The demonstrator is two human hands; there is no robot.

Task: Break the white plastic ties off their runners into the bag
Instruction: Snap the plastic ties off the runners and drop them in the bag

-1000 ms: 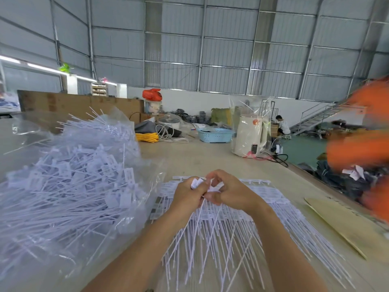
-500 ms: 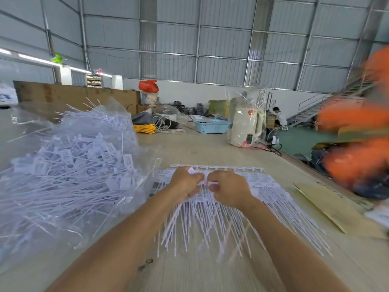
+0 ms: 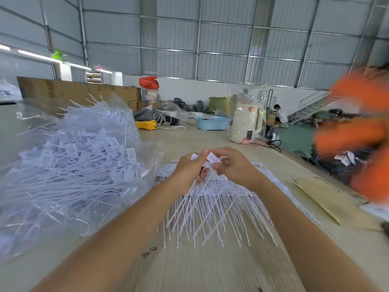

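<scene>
Left hand (image 3: 187, 171), right hand (image 3: 233, 167) together, pinching.

My only view is the head camera, worn high, facing forward and down along the desk (image 3: 210, 266), close over both forearms, with the hall wall far beyond.

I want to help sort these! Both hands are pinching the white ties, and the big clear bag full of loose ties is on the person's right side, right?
Almost. Both the left hand and right hand do pinch the white ties, but the head view shows the clear bag of loose ties on the person's left, not the right.
</scene>
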